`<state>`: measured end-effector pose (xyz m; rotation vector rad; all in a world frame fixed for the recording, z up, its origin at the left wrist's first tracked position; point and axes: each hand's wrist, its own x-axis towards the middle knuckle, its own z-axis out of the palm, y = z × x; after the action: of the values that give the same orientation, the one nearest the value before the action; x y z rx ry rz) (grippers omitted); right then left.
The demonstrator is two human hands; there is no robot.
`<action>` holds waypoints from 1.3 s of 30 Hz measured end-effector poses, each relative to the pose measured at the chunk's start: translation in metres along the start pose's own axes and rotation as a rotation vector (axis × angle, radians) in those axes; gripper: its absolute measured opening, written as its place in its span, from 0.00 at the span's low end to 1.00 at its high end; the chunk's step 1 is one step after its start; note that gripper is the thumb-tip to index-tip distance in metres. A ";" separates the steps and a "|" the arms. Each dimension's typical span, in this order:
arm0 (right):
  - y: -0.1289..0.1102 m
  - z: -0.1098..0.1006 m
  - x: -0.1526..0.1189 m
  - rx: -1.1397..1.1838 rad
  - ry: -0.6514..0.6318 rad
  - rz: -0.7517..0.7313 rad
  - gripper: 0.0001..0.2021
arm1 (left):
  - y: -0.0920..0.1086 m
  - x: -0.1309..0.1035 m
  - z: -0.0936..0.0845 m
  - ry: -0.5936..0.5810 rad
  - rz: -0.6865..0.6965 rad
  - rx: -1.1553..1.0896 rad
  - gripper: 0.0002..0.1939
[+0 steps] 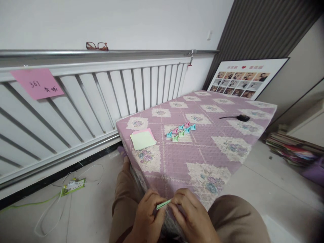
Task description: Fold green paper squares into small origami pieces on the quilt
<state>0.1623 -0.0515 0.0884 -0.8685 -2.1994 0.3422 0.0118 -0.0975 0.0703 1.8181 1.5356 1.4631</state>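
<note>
White radiator point(129, 88) beside cloth-covered bench point(174, 162). Left hand point(149, 214) and right hand point(191, 212) pinch a folded green paper strip point(163, 204) between them, at the bench's near end. Uneven pressure could skew its folds; slack fingertips might drop it.

1. Soft, moderately bright indoor light spreads evenly; its source cannot be told.
2. The smooth white wall point(152, 23) looks pale, while the dark grey ribbed panel point(253, 27) sinks towards black at the upper right corner.
3. Highlights streak the round silver metal pipe point(139, 52); shadow fills the gaps of the white slatted metal radiator point(72, 94).
4. Wide-angle distortion splays the radiator's slats at left and stretches the purple floral quilted cloth point(177, 165).
5. The untidy stack of multicoloured printed papers point(286, 148) smears at right.
6. Both bare hands point(191, 212) look slightly soft.
</note>
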 end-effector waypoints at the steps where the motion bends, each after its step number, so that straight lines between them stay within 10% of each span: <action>1: -0.001 -0.001 0.001 -0.005 0.002 -0.003 0.06 | 0.000 0.000 0.000 0.001 0.000 -0.001 0.07; 18: -0.002 -0.009 0.009 0.043 -0.188 -0.018 0.08 | -0.001 -0.001 -0.007 -0.056 -0.007 0.017 0.09; 39: -0.010 -0.008 0.006 0.087 -0.126 -0.002 0.09 | 0.003 -0.007 -0.011 -0.034 0.009 0.006 0.08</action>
<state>0.1607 -0.0546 0.1019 -0.8168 -2.2825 0.5000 0.0050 -0.1087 0.0741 1.8466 1.5192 1.4250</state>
